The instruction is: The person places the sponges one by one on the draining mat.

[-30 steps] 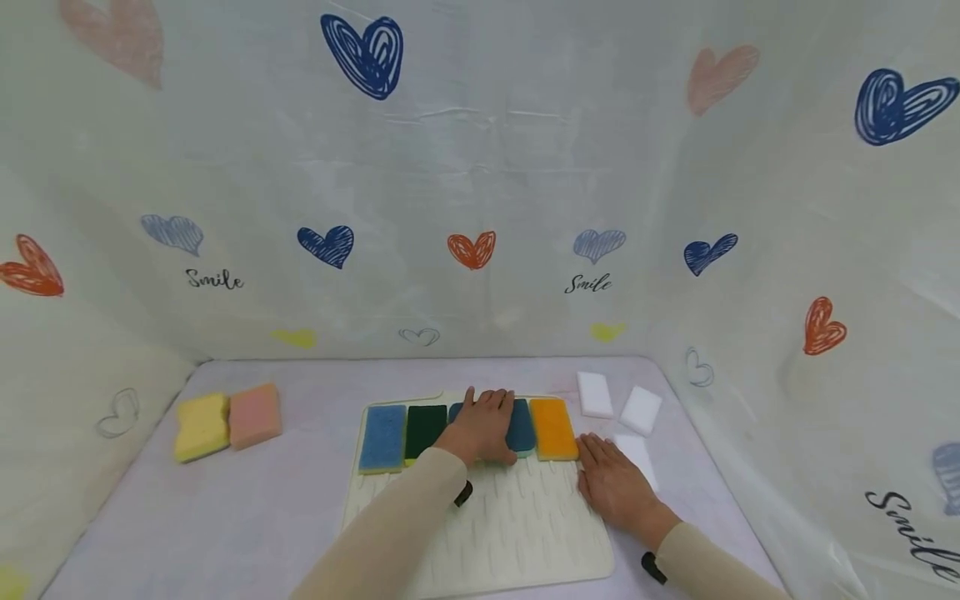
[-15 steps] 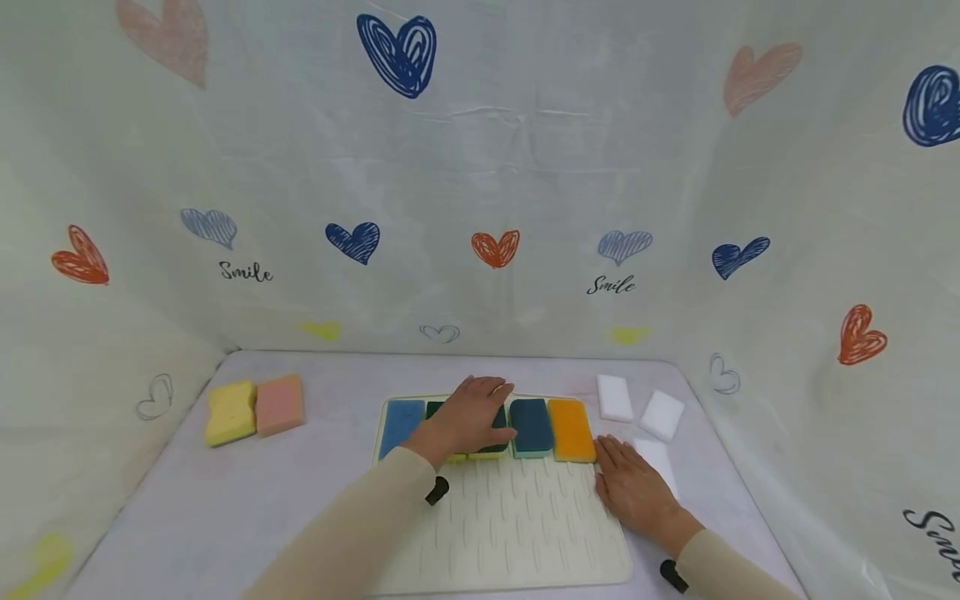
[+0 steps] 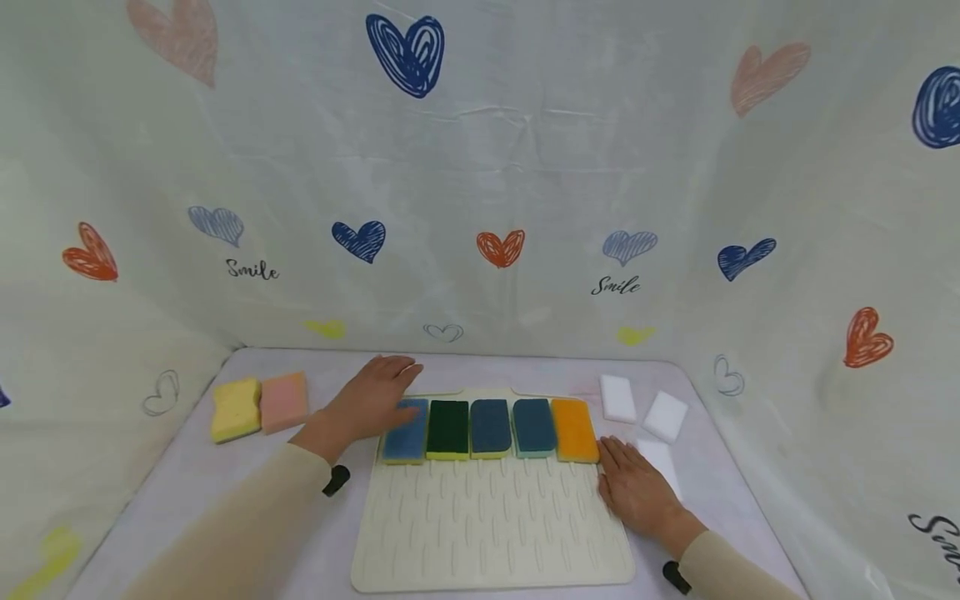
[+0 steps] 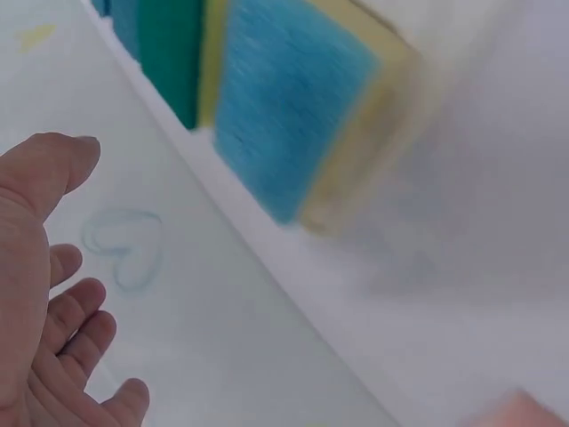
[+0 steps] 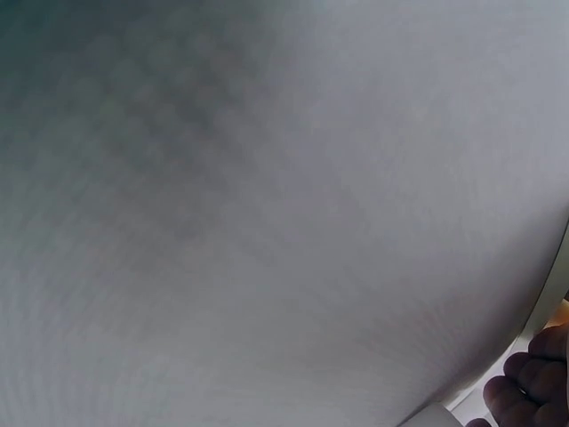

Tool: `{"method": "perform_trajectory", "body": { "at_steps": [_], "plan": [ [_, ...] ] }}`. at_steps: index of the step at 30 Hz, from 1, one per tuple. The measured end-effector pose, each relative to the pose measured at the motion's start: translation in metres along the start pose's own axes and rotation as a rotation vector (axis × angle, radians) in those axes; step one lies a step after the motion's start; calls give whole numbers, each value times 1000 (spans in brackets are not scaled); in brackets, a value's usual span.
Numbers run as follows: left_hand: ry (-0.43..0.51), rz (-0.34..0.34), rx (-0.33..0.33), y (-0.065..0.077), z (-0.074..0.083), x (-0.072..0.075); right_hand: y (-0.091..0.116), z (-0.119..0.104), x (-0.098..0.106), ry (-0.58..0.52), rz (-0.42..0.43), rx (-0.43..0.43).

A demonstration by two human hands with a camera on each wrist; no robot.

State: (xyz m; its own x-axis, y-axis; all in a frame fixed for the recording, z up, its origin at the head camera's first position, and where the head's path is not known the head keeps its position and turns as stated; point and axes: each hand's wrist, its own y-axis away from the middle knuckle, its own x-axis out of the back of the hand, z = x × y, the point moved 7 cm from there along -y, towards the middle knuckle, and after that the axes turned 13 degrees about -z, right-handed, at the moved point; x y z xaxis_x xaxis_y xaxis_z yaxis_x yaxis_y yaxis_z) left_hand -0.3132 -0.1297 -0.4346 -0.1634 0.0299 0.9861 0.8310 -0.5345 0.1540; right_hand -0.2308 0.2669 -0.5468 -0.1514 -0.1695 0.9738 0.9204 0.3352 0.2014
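Note:
Along the back of a cream ribbed mat (image 3: 491,533) runs a row of sponges: a light blue sponge (image 3: 405,439), a dark green sponge (image 3: 448,429), two dark blue sponges, the left one (image 3: 491,427) beside the right one (image 3: 534,427), and an orange sponge (image 3: 575,429) at the right end. My left hand (image 3: 367,398) hovers over the light blue sponge's left side, holding nothing; the left wrist view shows its fingers relaxed beside that sponge (image 4: 289,98). My right hand (image 3: 641,487) lies flat with straight fingers at the mat's right edge, fingertips right by the orange sponge.
A yellow sponge (image 3: 236,408) and a pink sponge (image 3: 284,401) lie at the back left of the table (image 3: 195,517). Three white blocks lie at the right, one white block (image 3: 618,398) farthest back. A heart-printed sheet (image 3: 450,167) hangs behind and at both sides.
My left hand has moved left along the row, from the dark blue sponges to the light blue one, uncovering the sponges between. My right hand stays by the orange sponge. The head view has shifted slightly.

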Motion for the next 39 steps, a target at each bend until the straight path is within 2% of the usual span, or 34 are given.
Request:
{"method": "perform_trajectory", "body": {
  "at_steps": [7, 13, 18, 21, 28, 33, 39],
  "plan": [
    [-135, -15, 75, 32, -58, 2, 0, 1, -2, 4, -3, -6],
    [-116, -83, 121, 61, -112, 8, -1, -1, -1, -18, -5, -3],
    [-216, -41, 107, 82, -142, 13, -1, -1, -1, -6, -8, -13],
    [-276, -37, 118, 91, -153, 8, -1, -1, 0, -1, -10, -18],
    [-314, -33, 158, 101, -171, -6, -2, 0, 0, -16, -33, -26],
    [-355, -22, 187, 102, -175, -13, -3, 0, -1, -12, -30, -25],
    [-408, 15, 211, 103, -172, -16, -3, 3, -2, -15, -28, -25]
  ]
}}
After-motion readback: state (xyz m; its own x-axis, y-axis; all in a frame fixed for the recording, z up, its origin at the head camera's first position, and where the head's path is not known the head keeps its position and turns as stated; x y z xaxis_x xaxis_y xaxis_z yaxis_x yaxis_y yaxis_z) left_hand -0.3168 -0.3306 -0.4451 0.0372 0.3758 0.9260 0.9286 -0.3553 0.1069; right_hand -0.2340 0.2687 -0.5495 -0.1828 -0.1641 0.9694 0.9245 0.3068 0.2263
